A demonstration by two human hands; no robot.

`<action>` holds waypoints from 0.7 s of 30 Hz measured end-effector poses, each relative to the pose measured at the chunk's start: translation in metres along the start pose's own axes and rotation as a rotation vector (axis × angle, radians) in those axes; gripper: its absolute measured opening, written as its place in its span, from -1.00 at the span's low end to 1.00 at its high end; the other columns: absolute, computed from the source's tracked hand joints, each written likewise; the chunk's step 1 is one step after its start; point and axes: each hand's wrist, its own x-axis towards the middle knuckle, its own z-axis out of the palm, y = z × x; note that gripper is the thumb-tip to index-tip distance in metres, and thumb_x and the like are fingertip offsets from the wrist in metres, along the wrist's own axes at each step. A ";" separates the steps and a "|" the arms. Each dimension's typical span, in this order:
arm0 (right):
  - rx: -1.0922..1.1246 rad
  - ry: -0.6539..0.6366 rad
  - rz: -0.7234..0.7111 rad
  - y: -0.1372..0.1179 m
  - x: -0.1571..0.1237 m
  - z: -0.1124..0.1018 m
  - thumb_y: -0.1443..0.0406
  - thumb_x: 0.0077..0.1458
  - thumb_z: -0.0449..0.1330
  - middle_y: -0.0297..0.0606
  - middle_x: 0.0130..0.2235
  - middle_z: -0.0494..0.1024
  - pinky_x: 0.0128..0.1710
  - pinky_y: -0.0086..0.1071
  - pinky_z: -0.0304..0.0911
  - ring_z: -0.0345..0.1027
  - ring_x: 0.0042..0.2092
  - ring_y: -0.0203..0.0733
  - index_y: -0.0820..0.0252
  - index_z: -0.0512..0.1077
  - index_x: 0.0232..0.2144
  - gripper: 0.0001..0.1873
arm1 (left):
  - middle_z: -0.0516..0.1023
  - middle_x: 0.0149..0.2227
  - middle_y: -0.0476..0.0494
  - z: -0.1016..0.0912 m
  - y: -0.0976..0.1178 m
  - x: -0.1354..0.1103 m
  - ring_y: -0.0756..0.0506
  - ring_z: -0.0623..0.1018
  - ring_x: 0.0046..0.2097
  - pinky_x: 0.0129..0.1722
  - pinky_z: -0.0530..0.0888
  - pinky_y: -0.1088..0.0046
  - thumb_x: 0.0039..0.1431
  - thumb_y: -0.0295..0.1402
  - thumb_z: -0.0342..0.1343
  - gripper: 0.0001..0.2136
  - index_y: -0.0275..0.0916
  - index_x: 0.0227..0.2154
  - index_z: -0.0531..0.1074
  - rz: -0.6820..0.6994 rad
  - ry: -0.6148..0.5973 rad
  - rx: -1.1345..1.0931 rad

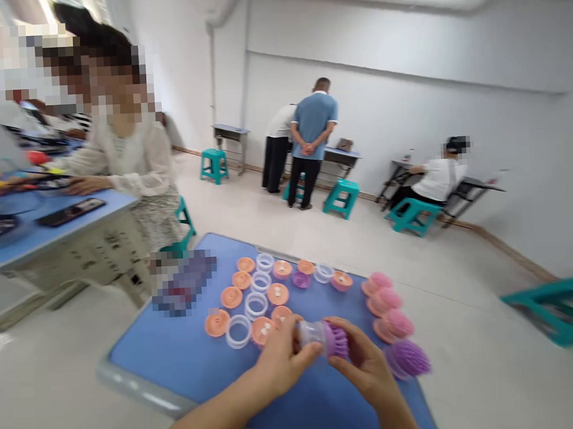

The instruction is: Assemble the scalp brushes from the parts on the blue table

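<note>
Between both hands, above the near part of the blue table (189, 367), is a brush with a clear round body (313, 336) and purple bristles (338, 341). My left hand (282, 362) has its fingers closed around the clear end. On the bristle side, my right hand (364, 361) grips the purple head between thumb and fingers. Left of the hands lie rows of orange round caps (232, 297), clear rings (256, 305) and orange cups with white dots (278, 294). A loose purple piece (301, 279) sits among them.
Along the table's right side stand several pink brushes (387, 300) and a purple brush (408, 359). A blurred dark flat item (187, 284) lies at the left edge. A seated person (134, 152) works at a neighbouring table; green stools (342, 199) and other people are farther back.
</note>
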 end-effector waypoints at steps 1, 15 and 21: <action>-0.002 0.012 0.010 0.002 -0.001 0.000 0.25 -0.19 0.33 -0.18 -0.10 0.47 -0.10 -0.31 0.33 0.37 -0.08 -0.05 0.07 0.41 -0.15 -0.54 | 0.25 -0.51 0.09 0.000 0.001 -0.001 0.04 0.26 -0.50 -0.52 0.20 0.54 0.02 -0.29 0.05 -0.78 -0.23 -0.27 0.22 -0.012 -0.001 0.002; -0.078 0.101 0.077 0.007 0.000 -0.001 0.09 -0.19 0.28 -0.15 -0.20 0.56 -0.26 -0.34 0.42 0.46 -0.20 0.00 0.12 0.44 -0.18 -0.53 | 0.30 -0.40 0.03 0.000 -0.001 -0.004 0.03 0.30 -0.43 -0.47 0.26 0.53 -0.08 -0.24 0.17 -0.61 -0.21 -0.19 0.20 -0.076 -0.018 -0.065; -0.028 0.003 -0.052 0.013 0.000 -0.009 0.23 -0.20 0.32 -0.13 -0.08 0.49 -0.17 -0.29 0.39 0.36 -0.03 0.06 0.04 0.48 -0.25 -0.66 | 0.25 -0.56 0.11 -0.002 0.002 -0.002 0.07 0.28 -0.57 -0.57 0.21 0.56 0.09 -0.17 -0.02 -0.74 -0.26 -0.26 0.20 -0.124 -0.099 -0.103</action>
